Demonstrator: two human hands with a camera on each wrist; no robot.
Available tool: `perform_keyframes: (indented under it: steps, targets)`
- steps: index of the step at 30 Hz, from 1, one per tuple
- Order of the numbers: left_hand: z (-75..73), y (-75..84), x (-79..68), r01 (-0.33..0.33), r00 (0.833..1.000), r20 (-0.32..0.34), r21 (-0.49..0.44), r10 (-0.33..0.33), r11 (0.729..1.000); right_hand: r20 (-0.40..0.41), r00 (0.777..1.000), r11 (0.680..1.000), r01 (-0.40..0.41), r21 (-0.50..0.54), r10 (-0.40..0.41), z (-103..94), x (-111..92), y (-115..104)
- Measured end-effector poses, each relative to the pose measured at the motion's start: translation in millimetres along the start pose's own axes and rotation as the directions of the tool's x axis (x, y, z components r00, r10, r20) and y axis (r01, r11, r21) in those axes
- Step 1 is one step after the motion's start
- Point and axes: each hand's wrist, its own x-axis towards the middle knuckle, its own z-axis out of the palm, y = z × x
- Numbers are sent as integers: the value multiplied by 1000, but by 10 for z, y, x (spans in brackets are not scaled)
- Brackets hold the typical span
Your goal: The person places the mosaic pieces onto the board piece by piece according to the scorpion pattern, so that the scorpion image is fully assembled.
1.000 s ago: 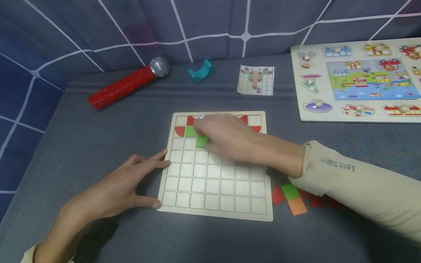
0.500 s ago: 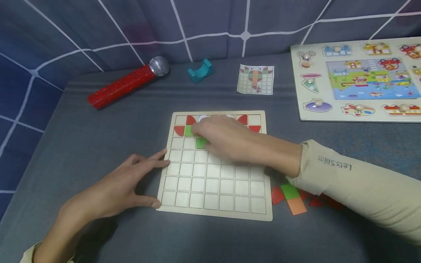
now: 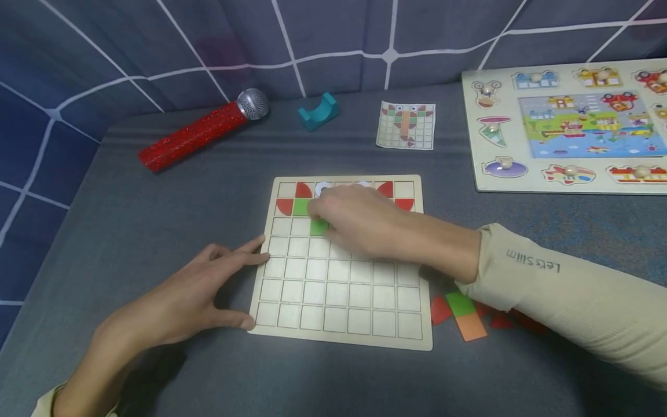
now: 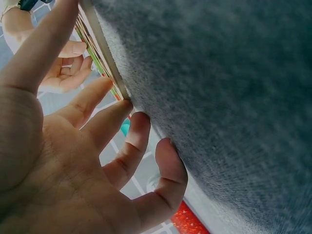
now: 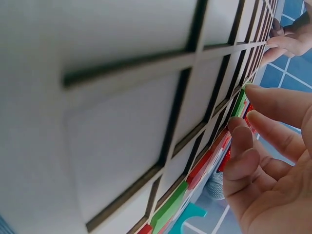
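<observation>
A pale wooden grid board (image 3: 341,340) lies on the grey surface. Its top rows hold red quarter-round tiles (image 3: 285,207), a green square tile (image 3: 300,207) and white ring-marked tiles (image 3: 322,187). Over these rows reaches my right hand (image 3: 359,220), thumb and fingertips at another green square tile (image 3: 318,227) in the third row. The right wrist view has that green tile (image 5: 238,103) pinched between the thumb and a finger. My left hand (image 3: 203,295) rests with spread fingers against the board's left edge, thumb at the lower corner; the left wrist view shows fingertips (image 4: 123,106) touching the edge.
Loose red, green and orange tiles (image 3: 472,326) lie right of the board, partly under the sleeve (image 3: 563,295). Behind are a red microphone (image 3: 193,137), a teal curved block (image 3: 319,112), a pattern card (image 3: 405,126) and a knobbed picture puzzle (image 3: 570,124). A blue curtain (image 3: 333,35) hangs behind.
My right hand has shifted slightly at the third-row green tile, which now lies straighter over its cell; more of the white ring tiles shows. My left hand has stayed put.
</observation>
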Motion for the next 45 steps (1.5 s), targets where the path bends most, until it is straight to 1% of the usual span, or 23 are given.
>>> perform_keyframes:
  steps: [6, 12, 16, 20, 24, 28, 31, 33, 37, 39, 42, 45]
  targets:
    - [-2, 3, -5, -8, 1000, -6, 8, 8, 1000, 12, 1000, 1000, 8, -8, -8, -10, -7, -4]
    - [-5, 4, 2, -7, 1000, -4, 6, 7, 1000, 54, 999, 999, 5, -47, -3, -126, -59, 4]
    - [-4, 4, 8, -2, 1000, 1, 5, 2, 1000, 77, 997, 999, -6, -52, 10, -189, -151, 29]
    - [-4, 2, 30, 16, 1000, 17, 2, -16, 1000, 81, 996, 999, -22, -49, 26, -206, -346, 70]
    - [-7, 6, 41, 35, 999, 32, -2, -35, 999, 91, 995, 998, -26, -53, 31, -203, -614, 133]
    - [-11, 7, 39, 31, 999, 30, -4, -31, 1000, 120, 992, 998, -28, -49, 34, -201, -905, 217]
    - [-14, 8, 36, 27, 999, 28, -10, -27, 1000, 116, 993, 999, -28, -42, 33, -195, -1112, 274]
    - [-18, 8, 35, 32, 999, 29, -16, -32, 999, 115, 992, 998, -41, -51, 47, -189, -1230, 306]
    - [-20, 6, 42, 47, 998, 37, -18, -46, 999, 130, 990, 996, -45, -81, 56, -199, -1405, 353]
    - [-18, 4, 35, 42, 999, 33, -15, -41, 999, 140, 989, 996, -42, -84, 54, -203, -1479, 369]
    - [-10, -1, 23, 21, 1000, 21, -9, -21, 1000, 146, 988, 998, -43, -56, 51, -196, -1590, 381]
    - [-4, -4, 16, 5, 1000, 10, -8, -5, 1000, 147, 987, 998, -66, -4, 66, -163, -1695, 372]
